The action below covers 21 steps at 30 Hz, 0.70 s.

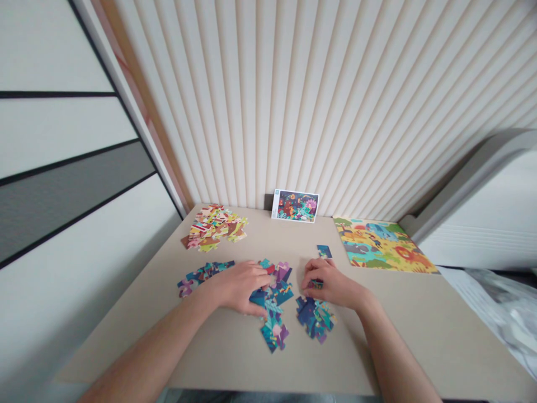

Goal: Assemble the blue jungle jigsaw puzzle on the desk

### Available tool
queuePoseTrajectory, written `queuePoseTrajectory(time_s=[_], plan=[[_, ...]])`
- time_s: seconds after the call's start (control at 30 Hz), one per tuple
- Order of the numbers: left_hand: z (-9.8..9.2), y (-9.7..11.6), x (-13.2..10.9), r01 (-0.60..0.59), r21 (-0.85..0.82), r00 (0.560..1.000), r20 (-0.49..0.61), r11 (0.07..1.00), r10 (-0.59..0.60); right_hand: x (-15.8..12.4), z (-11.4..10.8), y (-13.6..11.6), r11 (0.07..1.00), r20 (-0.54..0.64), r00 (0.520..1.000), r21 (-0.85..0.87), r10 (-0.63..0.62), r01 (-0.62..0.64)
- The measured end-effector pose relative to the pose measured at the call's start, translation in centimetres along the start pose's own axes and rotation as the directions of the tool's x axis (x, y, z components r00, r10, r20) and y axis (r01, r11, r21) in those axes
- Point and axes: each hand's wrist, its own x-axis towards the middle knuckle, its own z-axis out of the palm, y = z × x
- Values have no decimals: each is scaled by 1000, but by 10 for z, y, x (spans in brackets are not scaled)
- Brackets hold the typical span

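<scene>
My left hand (240,285) lies over blue and purple jigsaw pieces, its fingers stretched and the thumb apart from them. Part of the puzzle under it is hidden. Just right of its fingertips is a group of puzzle pieces (280,292), with more reaching toward the front of the table. My right hand (335,284) is closed, thumb and fingers curled round a puzzle piece (315,284) that shows only in part. Below that hand sits another cluster of dark blue pieces (312,318). A single blue piece (324,251) lies just beyond its knuckles.
A picture card (296,206) leans upright against the ribbed wall. Yellow and red puzzle pieces (215,226) are heaped at the back left of the table (226,358). At the back right lies an animal puzzle (384,246), beside clear plastic wrapping (503,305).
</scene>
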Motion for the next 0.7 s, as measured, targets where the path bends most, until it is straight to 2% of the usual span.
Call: queuePoseTrajectory(time_s=[0.1,0.2,0.33,0.47,0.57,0.7], plan=[[4,-1,0,-25,-2,1000,-19,1000,25,-3,3,-9,1000,65,998,-17,15,-13],[7,2,2,-54,16,998,-28,998,54,-4,7,-13,998,60,997,-56,42,-39],[7,15,7,-122,43,991,-43,992,124,1,12,-14,993,28,998,-106,48,-45],[10,31,13,-241,42,970,-25,970,242,7,15,-14,980,-64,995,-182,75,-86],[15,36,15,-282,36,959,-26,959,283,8,14,-12,972,-109,991,-210,83,-105],[17,36,15,-280,43,958,-49,959,282,5,11,-10,990,-27,999,-137,40,-43]])
